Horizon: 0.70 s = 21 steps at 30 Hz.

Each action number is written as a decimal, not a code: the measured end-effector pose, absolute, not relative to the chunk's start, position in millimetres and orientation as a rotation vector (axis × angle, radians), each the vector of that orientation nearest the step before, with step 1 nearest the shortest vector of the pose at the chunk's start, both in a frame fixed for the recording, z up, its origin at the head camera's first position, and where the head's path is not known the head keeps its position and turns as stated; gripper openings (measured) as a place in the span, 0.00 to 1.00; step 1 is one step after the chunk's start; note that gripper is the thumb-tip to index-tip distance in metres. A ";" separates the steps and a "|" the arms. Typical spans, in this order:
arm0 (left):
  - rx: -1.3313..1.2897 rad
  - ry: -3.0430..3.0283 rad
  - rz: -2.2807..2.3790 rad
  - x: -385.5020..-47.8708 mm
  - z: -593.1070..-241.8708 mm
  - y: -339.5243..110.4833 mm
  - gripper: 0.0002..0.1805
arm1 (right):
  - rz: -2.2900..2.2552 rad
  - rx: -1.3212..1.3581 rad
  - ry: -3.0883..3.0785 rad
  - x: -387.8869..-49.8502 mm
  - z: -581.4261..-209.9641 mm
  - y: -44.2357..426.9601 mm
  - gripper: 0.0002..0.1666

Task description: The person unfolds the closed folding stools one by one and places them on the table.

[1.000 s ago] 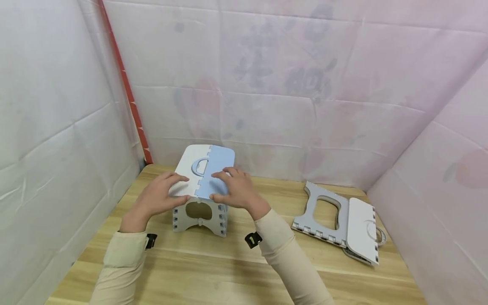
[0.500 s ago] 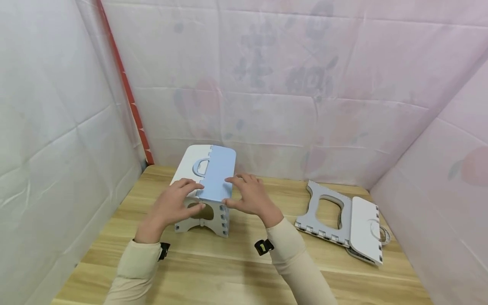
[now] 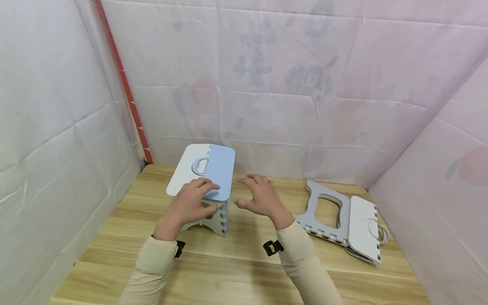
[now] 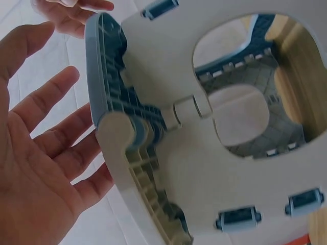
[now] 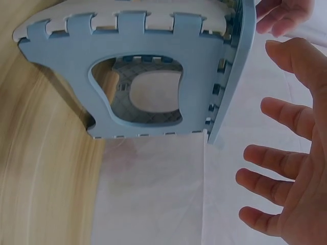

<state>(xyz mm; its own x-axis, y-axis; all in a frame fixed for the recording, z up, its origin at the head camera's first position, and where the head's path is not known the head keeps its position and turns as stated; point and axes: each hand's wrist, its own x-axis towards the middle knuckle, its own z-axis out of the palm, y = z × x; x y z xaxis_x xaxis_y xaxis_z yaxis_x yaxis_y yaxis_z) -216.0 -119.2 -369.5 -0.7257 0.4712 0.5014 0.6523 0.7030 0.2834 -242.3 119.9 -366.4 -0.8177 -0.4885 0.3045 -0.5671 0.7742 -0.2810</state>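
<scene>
Left hand [image 3: 189, 202] and right hand [image 3: 264, 198] had been shifted rightward, gripping nothing; the stool [image 3: 216, 171] was best cleared without nudging.

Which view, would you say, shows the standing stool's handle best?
The head view: it looks down on the standing stool, showing its handle whole. Both wrist views show the stool's sides, but no handle.

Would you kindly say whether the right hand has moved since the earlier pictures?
Yes: in the head view, the right hand has moved rightward, away from the standing stool.
</scene>
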 end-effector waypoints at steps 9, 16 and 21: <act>-0.940 -2.434 -0.589 -217.4 -372.5 -106.4 0.21 | 0.544 0.793 -2.771 -240.9 -372.5 138.7 0.34; -0.983 -2.420 -0.604 -217.3 -374.6 -97.9 0.20 | 0.538 0.771 -2.778 -238.6 -376.2 152.1 0.34; -1.029 -2.433 -0.592 -216.1 -375.2 -90.0 0.21 | 0.538 0.721 -2.792 -235.5 -379.5 165.9 0.34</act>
<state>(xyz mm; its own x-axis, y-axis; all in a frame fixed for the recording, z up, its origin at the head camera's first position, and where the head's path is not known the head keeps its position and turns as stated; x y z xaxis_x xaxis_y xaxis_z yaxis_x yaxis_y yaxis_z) -216.1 -90.0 -375.2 -0.6314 0.5595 0.5369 0.7436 0.6333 0.2145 -235.5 165.9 -379.5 -0.8589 -0.4251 0.2856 -0.5007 0.8139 -0.2946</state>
